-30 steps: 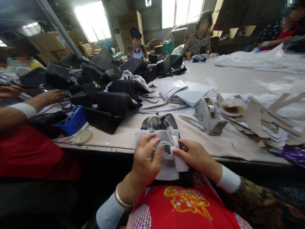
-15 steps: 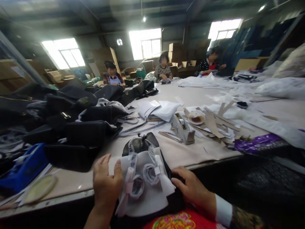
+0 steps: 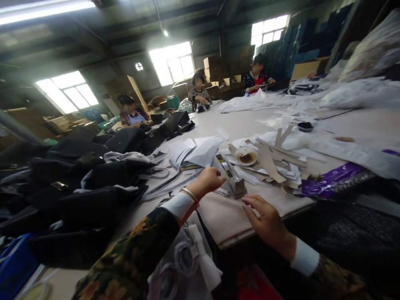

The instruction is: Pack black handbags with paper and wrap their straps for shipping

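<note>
My left hand (image 3: 210, 180) reaches over the bag to the near-left side of a grey tape dispenser (image 3: 236, 186), its fingers curled closed. What they hold, if anything, is hidden. My right hand (image 3: 268, 218) is just in front of the dispenser's near end, fingers stretched and thumb apart, with nothing visible in it. Below my left forearm, at the table edge, lies a black bag partly covered by a translucent sheet. Its coiled straps (image 3: 186, 258) are wrapped in clear plastic and white strips; the forearm hides much of it.
Black bags (image 3: 84, 208) pile up on the left beside a blue basket (image 3: 18, 260). White paper sheets (image 3: 203, 151) lie behind the dispenser. A small dish (image 3: 246, 156) sits among cardboard strips (image 3: 270, 160) and purple plastic (image 3: 331, 179). Several people work across the table.
Both hands have left the bag's sides. My left hand has moved forward and right to the tape dispenser; my right hand has risen towards its near end. The view has tilted and shifted right.
</note>
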Motion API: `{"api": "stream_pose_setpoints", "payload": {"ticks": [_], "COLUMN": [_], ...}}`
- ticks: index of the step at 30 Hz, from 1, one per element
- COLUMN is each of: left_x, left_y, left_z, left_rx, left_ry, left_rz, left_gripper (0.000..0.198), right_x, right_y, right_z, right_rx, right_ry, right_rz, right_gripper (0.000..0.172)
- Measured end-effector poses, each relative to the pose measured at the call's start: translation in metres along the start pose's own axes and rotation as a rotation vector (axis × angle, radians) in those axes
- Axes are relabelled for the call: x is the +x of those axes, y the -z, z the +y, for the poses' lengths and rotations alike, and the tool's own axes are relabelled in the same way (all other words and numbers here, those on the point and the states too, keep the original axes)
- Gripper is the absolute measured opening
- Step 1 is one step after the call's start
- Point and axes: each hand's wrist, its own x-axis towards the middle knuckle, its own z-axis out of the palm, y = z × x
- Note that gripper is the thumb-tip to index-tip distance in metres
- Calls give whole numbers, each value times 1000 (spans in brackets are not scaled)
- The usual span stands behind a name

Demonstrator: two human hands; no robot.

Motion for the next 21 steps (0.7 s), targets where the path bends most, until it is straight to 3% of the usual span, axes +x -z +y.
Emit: {"api": "stream_pose_setpoints", "payload": {"ticks": [2, 4, 8, 11, 15, 21], "left_x": [24, 38, 49, 52, 63, 102], "left_y": [-15, -28, -45, -44, -17, 40], "left_z": [4, 4, -2, -8, -17, -18], "left_rx": [23, 43, 68, 97, 160, 312], "left_ry": [40, 68, 83, 82, 79, 101], "left_rz": [11, 15, -2, -35, -39, 134], "left_gripper": [26, 26, 16, 12, 10, 27], "right_x": [33, 68, 122, 146, 168, 178], "right_y": [9, 14, -1, -22, -38, -38], "right_z": [11, 25, 58, 75, 82, 92], "right_rx": [-18, -19, 19, -64, -204, -204], "right_ry": [-23, -83, -183, -260, -367, -373], "right_rz": [82, 81, -85, -193, -358, -468], "right_gripper": [21, 24, 33, 36, 37, 26]}}
